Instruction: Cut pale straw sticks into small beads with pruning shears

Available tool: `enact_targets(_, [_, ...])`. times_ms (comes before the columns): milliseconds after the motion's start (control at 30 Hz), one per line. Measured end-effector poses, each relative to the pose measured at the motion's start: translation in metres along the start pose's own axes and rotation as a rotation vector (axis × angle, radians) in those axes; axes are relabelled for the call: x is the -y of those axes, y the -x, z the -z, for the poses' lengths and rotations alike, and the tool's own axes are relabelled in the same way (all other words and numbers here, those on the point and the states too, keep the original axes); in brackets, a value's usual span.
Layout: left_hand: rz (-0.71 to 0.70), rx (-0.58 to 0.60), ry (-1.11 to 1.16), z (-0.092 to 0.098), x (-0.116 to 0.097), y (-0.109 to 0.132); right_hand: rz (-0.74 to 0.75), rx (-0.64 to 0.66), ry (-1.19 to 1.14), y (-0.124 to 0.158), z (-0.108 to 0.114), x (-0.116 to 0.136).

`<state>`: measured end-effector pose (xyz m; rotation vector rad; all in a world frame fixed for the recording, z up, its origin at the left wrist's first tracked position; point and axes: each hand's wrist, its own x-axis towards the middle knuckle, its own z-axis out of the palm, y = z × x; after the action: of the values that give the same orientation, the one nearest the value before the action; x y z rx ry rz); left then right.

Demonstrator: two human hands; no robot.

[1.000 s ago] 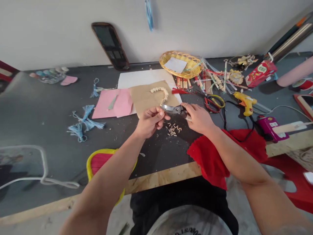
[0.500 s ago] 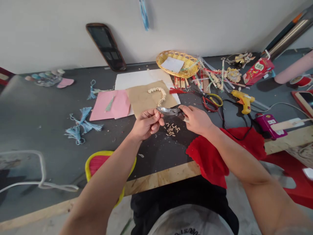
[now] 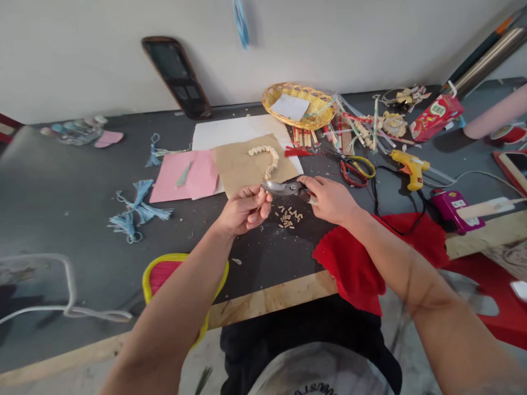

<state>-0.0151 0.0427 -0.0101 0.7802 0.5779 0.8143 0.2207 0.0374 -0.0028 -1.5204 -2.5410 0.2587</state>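
My right hand (image 3: 329, 198) is wrapped round the handles of metal pruning shears (image 3: 282, 188), whose blades point left. At the blade tips, my left hand (image 3: 246, 209) pinches a thin stick, mostly hidden by the fingers. Below the shears lies a loose heap of short cut stick pieces (image 3: 289, 218) on the dark tabletop. Just beyond the hands, a curved row of small pale pieces (image 3: 269, 153) rests on a sheet of brown paper (image 3: 234, 164).
Pink paper (image 3: 173, 186) and blue tassels (image 3: 142, 206) lie left. A wicker basket (image 3: 321, 115) stands at the back. Scissors (image 3: 356, 170), a yellow glue gun (image 3: 413, 167), a purple power socket (image 3: 455, 208) and red cloth (image 3: 349, 263) are right. A phone-like dark panel (image 3: 177, 77) leans against the wall.
My left hand and the shears have shifted very slightly left. Both hands keep their grip, and the things on the table stay where they were.
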Motion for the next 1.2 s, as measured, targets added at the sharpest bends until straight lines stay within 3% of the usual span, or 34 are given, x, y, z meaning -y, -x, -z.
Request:
enact_targets(367, [-0.208, -0.208, -0.071, -0.006, 0.007, -0.009, -0.085, -0.040, 0.054, -0.002, -0.005, -0.002])
enact_targets(633, [-0.098, -0.149, -0.128, -0.003, 0.002, -0.005, 0.005, 0.004, 0.045, -0.002, -0.002, -0.009])
enact_targets(1000, [-0.075, -0.111, -0.114, -0.003, -0.002, -0.001, -0.043, -0.015, 0.065, 0.001, -0.001, -0.001])
enact_targets(1200, [0.004, -0.002, -0.105, -0.002, -0.001, 0.001, 0.044, 0.007, 0.046, -0.002, -0.002, -0.010])
